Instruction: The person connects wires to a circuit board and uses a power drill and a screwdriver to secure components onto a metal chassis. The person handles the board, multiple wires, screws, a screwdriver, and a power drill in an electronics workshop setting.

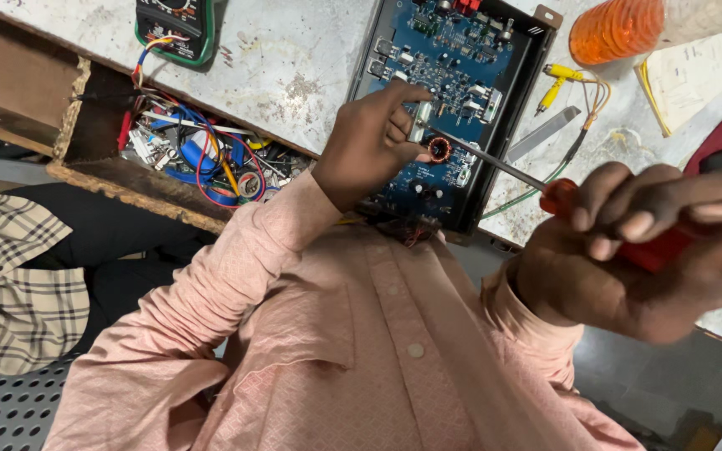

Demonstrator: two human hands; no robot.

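Red-handled screwdriver [595, 209] (slim steel shaft)

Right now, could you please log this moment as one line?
left hand: on blue circuit board | right hand: holds red-handled screwdriver | tip: beside copper coil

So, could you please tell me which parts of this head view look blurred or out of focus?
Head view: the right hand gripping the red-handled screwdriver is close and soft; the circuit board and left hand are sharp; light is even, with no strong glare.
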